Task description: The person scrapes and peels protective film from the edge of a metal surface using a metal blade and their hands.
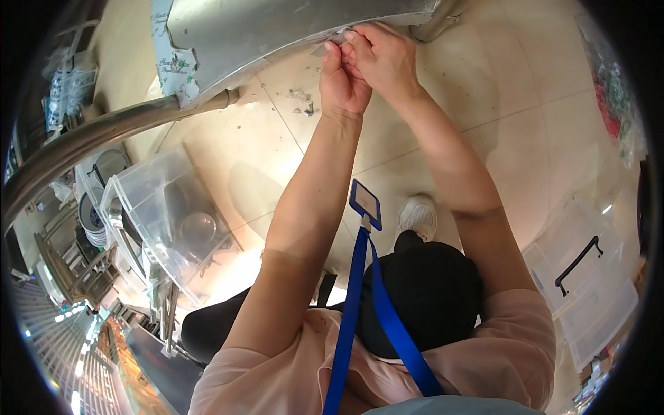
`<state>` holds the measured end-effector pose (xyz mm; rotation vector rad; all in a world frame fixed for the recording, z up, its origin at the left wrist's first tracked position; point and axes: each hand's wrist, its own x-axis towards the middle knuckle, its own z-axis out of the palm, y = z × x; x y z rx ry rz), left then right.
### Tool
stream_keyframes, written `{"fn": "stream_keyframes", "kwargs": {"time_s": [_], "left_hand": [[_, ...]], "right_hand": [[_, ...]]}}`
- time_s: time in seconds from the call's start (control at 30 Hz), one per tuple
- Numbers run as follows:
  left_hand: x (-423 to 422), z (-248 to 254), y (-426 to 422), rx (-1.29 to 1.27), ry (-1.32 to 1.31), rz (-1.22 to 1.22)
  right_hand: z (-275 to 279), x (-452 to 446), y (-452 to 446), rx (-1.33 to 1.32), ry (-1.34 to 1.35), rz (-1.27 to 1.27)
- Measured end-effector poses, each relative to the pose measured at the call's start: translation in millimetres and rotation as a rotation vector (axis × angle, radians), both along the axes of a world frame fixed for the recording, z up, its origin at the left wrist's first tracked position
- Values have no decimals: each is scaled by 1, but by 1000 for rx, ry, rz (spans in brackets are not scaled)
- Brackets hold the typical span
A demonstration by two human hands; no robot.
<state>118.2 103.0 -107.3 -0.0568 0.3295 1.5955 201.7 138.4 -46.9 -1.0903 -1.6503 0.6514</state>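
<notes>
A curved, brushed-metal panel point(277, 31) spans the top of the view on a tubular metal frame point(104, 124). Torn, printed protective film point(176, 62) clings to its left end. At the panel's lower edge my two hands meet. My left hand point(344, 81) is turned palm up below the edge, thumb raised and fingers curled in. My right hand point(386, 61) lies over it, its fingertips pinched at the edge beside a small greyish scrap. What either hand grips is too small and covered to make out.
Dark scraps point(304, 104) lie on the tiled floor. A clear plastic bin point(166, 214) stands left; a clear box with a black handle point(581, 270) is at right. A blue lanyard point(356, 297) with a badge hangs from my neck. Red and green packaged goods point(609, 104) sit far right.
</notes>
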Motion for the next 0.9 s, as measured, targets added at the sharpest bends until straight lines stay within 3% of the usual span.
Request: {"fn": "stream_keyframes", "kwargs": {"time_s": [0.33,0.47,0.9], "left_hand": [[9,3,2,-101,-86,-4],[21,33,2,-180,-83,15],[24,19,0,-104,-178,-3]], "right_hand": [[5,1,1,64,-216,18],[14,2,2,111,-343,48],[11,-3,6,274,-459,38]]}}
